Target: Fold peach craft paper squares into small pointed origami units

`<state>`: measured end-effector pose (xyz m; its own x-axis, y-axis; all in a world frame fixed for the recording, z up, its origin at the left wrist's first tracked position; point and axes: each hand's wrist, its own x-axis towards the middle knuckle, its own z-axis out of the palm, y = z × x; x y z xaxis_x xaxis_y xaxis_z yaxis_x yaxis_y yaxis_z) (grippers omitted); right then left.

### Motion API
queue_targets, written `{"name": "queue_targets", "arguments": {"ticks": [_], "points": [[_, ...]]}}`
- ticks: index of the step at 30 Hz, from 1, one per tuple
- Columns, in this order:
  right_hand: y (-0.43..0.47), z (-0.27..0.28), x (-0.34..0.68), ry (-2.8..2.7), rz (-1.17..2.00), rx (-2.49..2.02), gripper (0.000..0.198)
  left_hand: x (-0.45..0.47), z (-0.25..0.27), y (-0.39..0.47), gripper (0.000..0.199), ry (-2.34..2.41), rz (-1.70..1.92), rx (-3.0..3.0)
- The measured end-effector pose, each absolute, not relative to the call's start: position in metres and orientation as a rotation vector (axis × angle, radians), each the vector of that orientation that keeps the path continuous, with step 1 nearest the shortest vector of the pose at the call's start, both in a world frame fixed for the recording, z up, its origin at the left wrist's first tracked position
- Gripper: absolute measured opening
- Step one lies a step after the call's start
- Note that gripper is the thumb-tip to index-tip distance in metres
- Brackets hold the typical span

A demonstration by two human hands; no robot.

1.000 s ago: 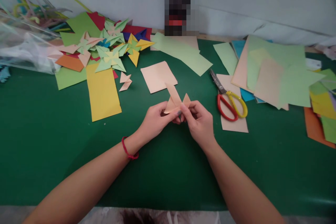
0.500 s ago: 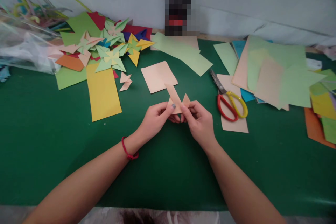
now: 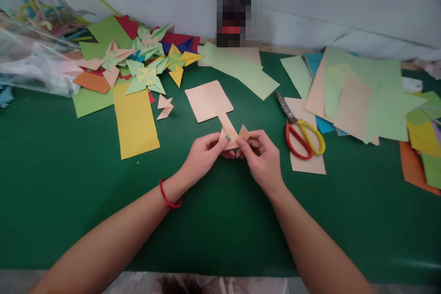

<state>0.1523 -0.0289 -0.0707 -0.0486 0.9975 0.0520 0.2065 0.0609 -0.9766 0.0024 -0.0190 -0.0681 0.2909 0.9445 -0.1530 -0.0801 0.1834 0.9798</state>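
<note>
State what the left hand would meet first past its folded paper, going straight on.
The left hand would probably meet the right hand, which pinches the same folded peach paper; depth is hard to judge.

Matt paper, this folded piece point(image 3: 228, 125); dull metal, those scissor blades point(image 3: 285, 107); glossy plastic, that bag point(image 3: 34, 73) by the far edge of the table point(image 3: 220, 220), itself smooth, faintly shiny!
</note>
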Motion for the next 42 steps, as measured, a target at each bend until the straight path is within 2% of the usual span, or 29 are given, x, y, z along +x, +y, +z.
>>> {"name": "queue_targets", "arguments": {"ticks": [42], "points": [[-0.0306, -0.0727, 0.1505, -1.446, 1.008, -1.385, 0.011, 0.0042, -0.0714, -0.0204, 0.029, 1.17, 0.965, 1.237]]}}
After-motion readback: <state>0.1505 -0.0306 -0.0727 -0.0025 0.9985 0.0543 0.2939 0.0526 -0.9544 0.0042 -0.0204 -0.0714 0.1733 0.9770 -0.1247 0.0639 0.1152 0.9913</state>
